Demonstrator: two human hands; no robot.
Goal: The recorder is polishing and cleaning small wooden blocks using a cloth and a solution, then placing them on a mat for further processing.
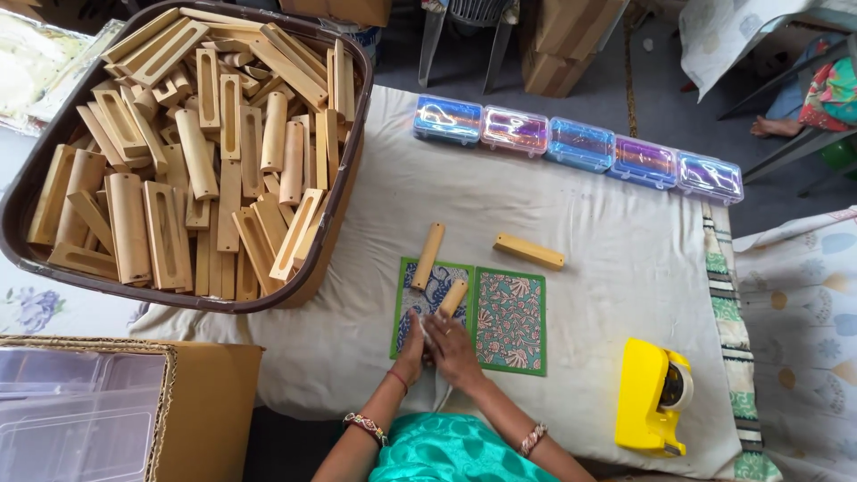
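Both hands point(437, 346) around bamboo piece point(453, 297) (over patterned card point(420, 303))

A small home craft workshop. A big tub point(27, 236) heaped with cut bamboo pieces point(192, 152) sits by a cloth-covered table point(589, 303), with cardboard boxes point(210, 402), small plastic cases point(580, 143) and a tape dispenser point(652, 397) around.

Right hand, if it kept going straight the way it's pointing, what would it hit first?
The right hand points up the table, probably at the short wood piece by its fingertips; depth is unclear. Past that lies a longer slotted piece.
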